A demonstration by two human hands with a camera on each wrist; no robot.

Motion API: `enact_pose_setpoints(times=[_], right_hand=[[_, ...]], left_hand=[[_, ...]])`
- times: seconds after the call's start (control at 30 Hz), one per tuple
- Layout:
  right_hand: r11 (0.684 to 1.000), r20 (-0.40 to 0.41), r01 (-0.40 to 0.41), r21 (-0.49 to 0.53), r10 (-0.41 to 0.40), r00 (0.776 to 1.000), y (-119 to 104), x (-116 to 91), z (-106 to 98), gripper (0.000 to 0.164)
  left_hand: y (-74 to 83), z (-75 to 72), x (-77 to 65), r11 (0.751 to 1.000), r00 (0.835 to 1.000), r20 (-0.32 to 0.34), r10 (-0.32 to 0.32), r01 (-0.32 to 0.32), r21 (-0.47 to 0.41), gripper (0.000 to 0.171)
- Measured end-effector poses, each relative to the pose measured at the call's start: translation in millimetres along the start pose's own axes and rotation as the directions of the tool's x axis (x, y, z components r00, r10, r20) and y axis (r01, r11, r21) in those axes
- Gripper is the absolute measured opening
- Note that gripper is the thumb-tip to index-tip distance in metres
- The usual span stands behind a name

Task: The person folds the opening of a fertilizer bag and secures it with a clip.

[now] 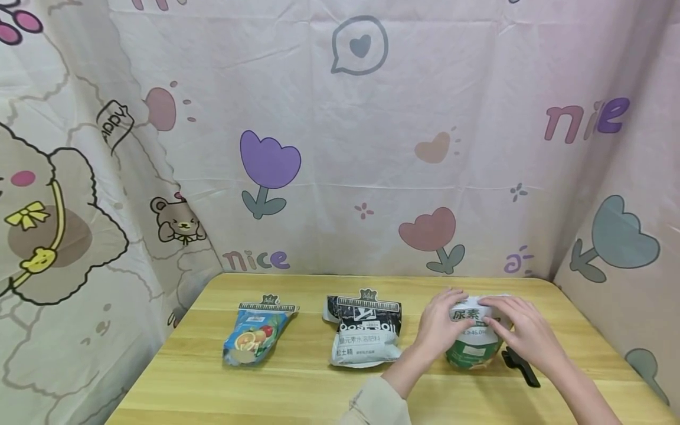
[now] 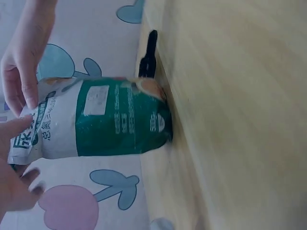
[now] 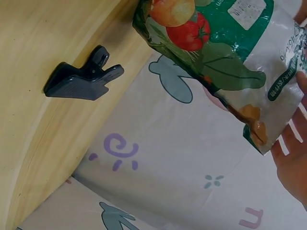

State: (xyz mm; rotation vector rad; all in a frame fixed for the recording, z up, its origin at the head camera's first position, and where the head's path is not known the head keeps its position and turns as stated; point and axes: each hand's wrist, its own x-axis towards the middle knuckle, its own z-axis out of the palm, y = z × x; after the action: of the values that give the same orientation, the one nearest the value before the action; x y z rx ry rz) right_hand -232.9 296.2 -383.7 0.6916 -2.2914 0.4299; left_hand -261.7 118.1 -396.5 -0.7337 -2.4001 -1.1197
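An upright green-and-white fertilizer bag, printed with fruit and vegetables, stands on the right part of the table. My left hand pinches its white top edge on the left, thumb in front and fingers behind. On the opposite side of that edge, my right hand grips the bag the same way. In the left wrist view the bag top looks folded between the two thumbs. A black clip lies loose on the wood close to the bag's right side.
On the wooden table, a black-and-white bag stands in the middle, and a blue fruit-printed bag stands at the left. Each is closed along its top by a wide clip. A patterned curtain hangs behind and along both sides.
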Motion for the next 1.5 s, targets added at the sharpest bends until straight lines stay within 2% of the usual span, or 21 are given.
enact_pose_setpoints(times=[0.07, 0.13, 0.23, 0.37, 0.53, 0.77, 0.97, 1.13, 1.27, 1.4, 1.5], right_hand=[[1.0, 0.007, 0.001, -0.002, 0.0, 1.0, 0, 1, 0, 0.041], [1.0, 0.009, 0.003, -0.007, -0.003, 1.0, -1, 1, 1, 0.04], [1.0, -0.002, 0.016, -0.017, -0.016, 1.0, -2, 2, 2, 0.038], [0.999, -0.025, 0.026, -0.032, -0.027, 0.999, -2, 3, 4, 0.036], [0.999, -0.044, 0.029, -0.041, -0.031, 0.999, -1, 4, 6, 0.034], [0.998, -0.063, 0.047, -0.039, -0.049, 0.997, 2, 4, 8, 0.032], [0.996, -0.004, 0.085, -0.026, -0.085, 0.996, 5, 6, 6, 0.03], [0.999, 0.055, 0.024, -0.026, -0.023, 0.998, 5, 4, 4, 0.027], [0.999, 0.022, 0.004, -0.033, -0.003, 1.0, 6, 3, 5, 0.027], [0.999, -0.044, 0.03, -0.041, -0.032, 0.999, 7, 3, 9, 0.028], [0.998, -0.079, 0.041, -0.041, -0.044, 0.996, 8, 2, 11, 0.029]], left_hand=[[-0.7, -1.2, 1.9, 0.977, 0.995, -0.024, 0.101, -0.094, 0.193, 0.034], [-0.2, -2.3, 3.5, 0.936, 0.988, -0.028, 0.152, -0.135, 0.326, 0.029], [3.6, -3.4, 5.3, 0.908, 0.985, 0.007, 0.17, -0.16, 0.386, 0.026], [10.0, -1.7, 6.8, 0.899, 0.987, 0.046, 0.152, -0.157, 0.41, 0.022], [13.0, -0.1, 6.9, 0.891, 0.991, 0.052, 0.124, -0.134, 0.434, 0.016], [10.8, 0.4, 7.8, 0.893, 0.986, 0.041, 0.161, -0.164, 0.42, 0.012], [9.9, -0.8, 6.6, 0.887, 0.985, 0.055, 0.165, -0.173, 0.429, 0.013], [8.5, -0.6, 4.6, 0.903, 0.986, 0.082, 0.144, -0.165, 0.398, 0.016], [6.9, -0.1, 3.2, 0.905, 0.983, 0.046, 0.179, -0.183, 0.384, 0.014], [5.2, 1.5, 2.1, 0.892, 0.975, -0.007, 0.223, -0.202, 0.405, 0.011], [4.9, 2.5, 1.7, 0.891, 0.972, -0.032, 0.233, -0.2, 0.407, 0.01]])
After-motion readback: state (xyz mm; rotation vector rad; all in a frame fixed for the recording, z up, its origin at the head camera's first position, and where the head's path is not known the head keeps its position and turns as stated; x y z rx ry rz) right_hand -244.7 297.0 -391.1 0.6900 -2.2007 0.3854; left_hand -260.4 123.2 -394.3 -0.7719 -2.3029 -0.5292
